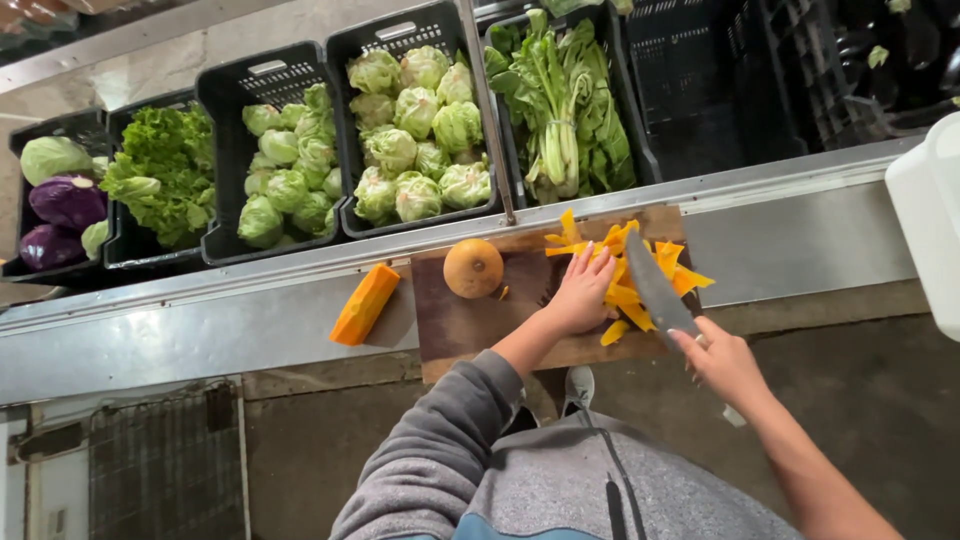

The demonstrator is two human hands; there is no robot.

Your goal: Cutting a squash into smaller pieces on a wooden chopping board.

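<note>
On the cutting board, my left hand lies flat, fingers spread, on bright orange squash strips heaped at its two o'clock. My right hand is clamped around a knife, blade angled toward eleven o'clock.

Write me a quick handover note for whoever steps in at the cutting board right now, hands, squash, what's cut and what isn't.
Left hand: flat on the orange strips, steadying them on the cutting board.
Right hand: gripping the knife, blade over the strips.
Done: a pile of strips is cut.
Left: the round squash piece on the board and the long orange wedge on the metal counter are uncut.
</note>
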